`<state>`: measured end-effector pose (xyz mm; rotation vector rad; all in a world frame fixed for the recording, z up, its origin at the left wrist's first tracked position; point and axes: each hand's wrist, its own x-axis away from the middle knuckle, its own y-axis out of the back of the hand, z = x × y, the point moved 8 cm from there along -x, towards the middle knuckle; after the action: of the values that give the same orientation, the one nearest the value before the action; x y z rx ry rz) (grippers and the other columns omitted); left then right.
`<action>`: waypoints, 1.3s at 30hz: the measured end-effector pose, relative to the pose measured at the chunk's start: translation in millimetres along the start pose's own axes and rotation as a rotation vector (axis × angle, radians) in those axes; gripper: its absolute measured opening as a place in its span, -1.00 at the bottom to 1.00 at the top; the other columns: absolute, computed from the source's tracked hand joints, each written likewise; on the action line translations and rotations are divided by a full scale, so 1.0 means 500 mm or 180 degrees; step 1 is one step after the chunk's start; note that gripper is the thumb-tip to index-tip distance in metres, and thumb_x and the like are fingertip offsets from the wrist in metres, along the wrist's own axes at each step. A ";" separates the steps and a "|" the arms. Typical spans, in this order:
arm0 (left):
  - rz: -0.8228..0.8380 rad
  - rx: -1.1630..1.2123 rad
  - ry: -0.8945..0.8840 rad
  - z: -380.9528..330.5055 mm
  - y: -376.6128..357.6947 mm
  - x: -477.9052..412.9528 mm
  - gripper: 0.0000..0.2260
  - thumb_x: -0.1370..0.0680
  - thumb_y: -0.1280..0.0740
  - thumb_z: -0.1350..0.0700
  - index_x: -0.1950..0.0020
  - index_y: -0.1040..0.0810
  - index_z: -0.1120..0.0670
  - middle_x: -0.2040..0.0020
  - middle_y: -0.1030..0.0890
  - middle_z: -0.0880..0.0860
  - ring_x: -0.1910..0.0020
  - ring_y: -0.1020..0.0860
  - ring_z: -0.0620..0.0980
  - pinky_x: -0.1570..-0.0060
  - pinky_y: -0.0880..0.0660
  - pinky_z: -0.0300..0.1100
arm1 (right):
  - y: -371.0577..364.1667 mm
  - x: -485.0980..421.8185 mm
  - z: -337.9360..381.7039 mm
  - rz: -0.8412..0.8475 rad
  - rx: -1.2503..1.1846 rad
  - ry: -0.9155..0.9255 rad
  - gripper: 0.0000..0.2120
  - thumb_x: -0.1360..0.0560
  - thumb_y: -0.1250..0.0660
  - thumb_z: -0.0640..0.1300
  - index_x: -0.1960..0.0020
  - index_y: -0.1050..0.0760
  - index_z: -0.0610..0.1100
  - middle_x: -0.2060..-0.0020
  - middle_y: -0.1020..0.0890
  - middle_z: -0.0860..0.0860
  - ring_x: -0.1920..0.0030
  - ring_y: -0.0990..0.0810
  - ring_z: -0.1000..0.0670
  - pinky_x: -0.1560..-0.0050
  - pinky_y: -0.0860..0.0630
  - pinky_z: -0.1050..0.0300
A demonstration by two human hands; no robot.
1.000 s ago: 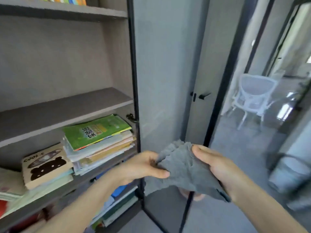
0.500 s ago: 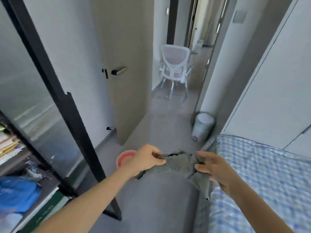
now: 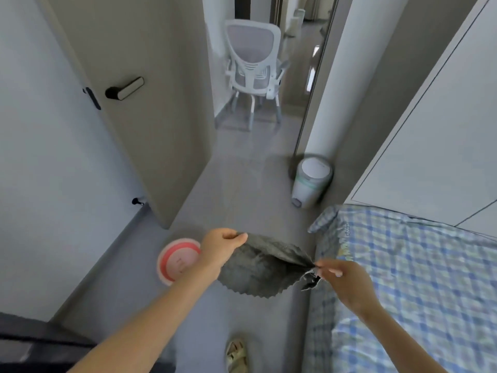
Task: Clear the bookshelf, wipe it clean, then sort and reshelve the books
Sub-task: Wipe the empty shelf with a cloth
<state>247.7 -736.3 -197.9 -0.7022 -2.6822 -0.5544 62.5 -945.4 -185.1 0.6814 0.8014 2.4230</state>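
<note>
Grey woven cloth with a zigzag-cut lower edge hangs spread between the person's two hands, above the grey floor. The left hand has its fingers curled over and grips the cloth's left top corner between thumb and fingers. The right hand pinches the opposite corner with its fingertips, and a frayed bit of fabric dangles just under it. Between the two grips the top edge is pulled nearly taut while the body of the cloth sags in a shallow curve.

On the floor just left of the left wrist sits a round pink-rimmed white basin, partly hidden by the forearm. A bed covered in blue-and-white checked fabric fills the right side, its corner close to the right hand. Beyond the bed's corner a white cylindrical lidded bin stands against the wall. A beige door with a dark lever handle stands open on the left, and through the doorway is a white mesh-backed office chair. One pale sandal-clad foot shows at the bottom edge.
</note>
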 end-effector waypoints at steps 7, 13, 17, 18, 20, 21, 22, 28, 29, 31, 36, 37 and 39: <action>-0.0586 -0.0174 -0.0206 -0.023 0.062 -0.204 -0.85 -0.48 -0.45 0.12 0.12 -0.66 0.22 0.20 -0.69 0.11 0.14 -0.65 0.08 0.00 -0.55 0.08 | -0.097 -0.245 -0.031 0.0254 -0.1139 -0.0832 -0.78 -0.46 -0.38 -0.41 0.10 -0.60 -0.09 0.28 -0.69 -0.05 0.14 -0.66 -0.12 -0.12 -0.57 -0.11; -0.0707 -0.0791 0.0022 0.007 0.094 -0.347 -0.87 -0.48 -0.43 0.14 0.09 -0.49 0.03 0.36 -0.58 -0.02 0.23 -0.57 0.02 0.14 -0.46 -0.16 | -0.247 -0.448 0.010 0.0792 -0.0499 -0.0544 -0.58 -0.42 -0.45 -0.32 -0.25 -0.52 -0.13 0.14 -0.66 0.01 0.04 -0.63 -0.07 -0.10 -0.53 -0.05; -0.0559 -0.1167 0.0089 0.002 0.124 -0.442 -0.87 -0.50 -0.39 0.20 0.01 -0.50 0.03 0.30 -0.55 -0.05 0.35 -0.46 -0.21 0.32 -0.37 -0.46 | -0.402 -0.558 0.094 0.1542 -0.0360 -0.0106 -0.41 -0.38 -0.52 -0.15 -0.32 -0.38 0.10 -0.23 -0.48 0.09 -0.29 -0.44 0.04 -0.24 -0.35 0.18; -0.0455 -0.1211 0.0140 0.001 0.133 -0.469 -0.87 -0.50 -0.39 0.21 -0.01 -0.54 0.05 0.25 -0.56 -0.05 0.37 -0.46 -0.24 0.31 -0.37 -0.49 | -0.446 -0.589 0.117 0.1736 -0.0216 0.0097 -0.34 -0.38 -0.52 -0.09 -0.39 -0.32 0.09 -0.31 -0.42 0.10 -0.38 -0.36 0.05 -0.35 -0.28 0.15; -0.0286 -0.1369 0.0269 0.004 0.157 -0.502 -0.87 -0.48 -0.41 0.20 0.02 -0.59 0.03 0.23 -0.57 -0.12 0.32 -0.49 -0.30 0.23 -0.36 -0.51 | -0.526 -0.628 0.160 0.2053 0.0532 0.0620 -0.19 -0.39 -0.48 0.06 -0.51 -0.14 0.09 -0.48 -0.25 0.08 -0.50 -0.17 0.02 -0.49 -0.08 -0.02; -0.0261 -0.1356 0.0340 0.010 0.171 -0.515 -0.87 -0.44 -0.43 0.18 0.07 -0.60 -0.02 0.24 -0.59 -0.13 0.25 -0.51 -0.33 0.19 -0.37 -0.50 | -0.562 -0.643 0.176 0.2184 0.0972 0.0868 -0.16 -0.39 -0.45 0.13 -0.53 -0.09 0.12 -0.52 -0.17 0.07 -0.53 -0.08 0.00 -0.51 0.03 -0.10; -0.0282 -0.1283 0.0433 0.030 0.191 -0.546 -0.86 -0.38 -0.45 0.13 0.14 -0.60 -0.09 0.23 -0.62 -0.14 0.18 -0.53 -0.33 0.16 -0.41 -0.47 | -0.612 -0.674 0.187 0.2293 0.1277 0.1073 -0.18 -0.39 -0.42 0.17 -0.53 -0.10 0.13 -0.53 -0.13 0.07 -0.54 -0.02 -0.01 -0.51 0.10 -0.15; -0.0630 -0.1450 0.0923 0.182 0.274 -0.660 -0.84 -0.39 -0.51 0.22 0.17 -0.66 -0.04 0.40 -0.54 -0.33 0.26 -0.50 -0.46 0.18 -0.38 -0.51 | -0.726 -0.806 0.186 0.1549 0.1571 0.1806 -0.86 -0.17 -0.43 0.14 0.34 -0.57 0.11 0.20 -0.65 0.15 0.07 -0.66 0.05 -0.20 -0.40 -0.33; -0.0790 -0.1491 0.0937 0.215 0.284 -0.681 -0.88 -0.41 -0.50 0.23 0.14 -0.69 0.02 0.38 -0.55 -0.33 0.25 -0.50 -0.46 0.17 -0.35 -0.54 | -0.740 -0.833 0.158 0.1661 0.1514 0.1523 -0.85 -0.22 -0.36 0.15 0.33 -0.55 0.09 0.28 -0.61 0.19 0.11 -0.63 0.09 -0.31 -0.33 -0.30; -0.0947 -0.1474 0.1037 0.299 0.291 -0.728 -0.90 -0.43 -0.47 0.26 0.11 -0.70 0.09 0.23 -0.65 -0.22 0.22 -0.56 -0.29 0.13 -0.33 -0.52 | -0.786 -0.881 0.107 0.2044 0.1739 0.1047 -0.85 -0.30 -0.29 0.15 0.22 -0.50 0.10 0.37 -0.50 0.19 0.05 -0.59 0.07 -0.45 -0.11 -0.15; -0.0454 -0.1487 0.1316 0.537 0.244 -0.861 -0.86 -0.52 -0.36 0.24 -0.06 -0.63 0.17 -0.18 -0.60 0.06 -0.19 -0.53 0.05 -0.10 -0.31 -0.28 | -0.895 -0.957 -0.020 0.2800 0.1285 0.0041 -0.89 -0.41 -0.41 -0.06 0.13 -0.47 0.02 0.32 -0.51 0.16 0.04 -0.59 0.00 -0.12 -0.35 0.06; -0.0351 -0.1388 0.1471 0.609 0.228 -0.887 -0.87 -0.54 -0.34 0.23 -0.06 -0.61 0.15 -0.17 -0.59 0.06 -0.17 -0.52 0.05 -0.02 -0.32 -0.33 | -0.935 -0.973 -0.067 0.2843 0.1025 -0.0291 -0.90 -0.41 -0.42 -0.11 0.14 -0.51 -0.04 0.30 -0.56 0.10 0.08 -0.61 -0.04 0.02 -0.41 0.07; -0.0273 -0.1131 0.1727 0.710 0.204 -0.924 -0.93 -0.54 -0.33 0.24 0.07 -0.55 0.08 -0.01 -0.57 0.06 -0.03 -0.49 0.02 0.20 -0.31 -0.45 | -0.988 -1.001 -0.135 0.2693 0.0626 -0.0835 -0.90 -0.41 -0.45 -0.20 0.12 -0.55 -0.13 0.25 -0.62 0.00 0.12 -0.62 -0.07 0.10 -0.48 0.06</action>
<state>614.1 -682.3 -658.9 -0.4373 -2.1326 -1.0866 544.2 -917.7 -701.1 1.6472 0.7370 2.8778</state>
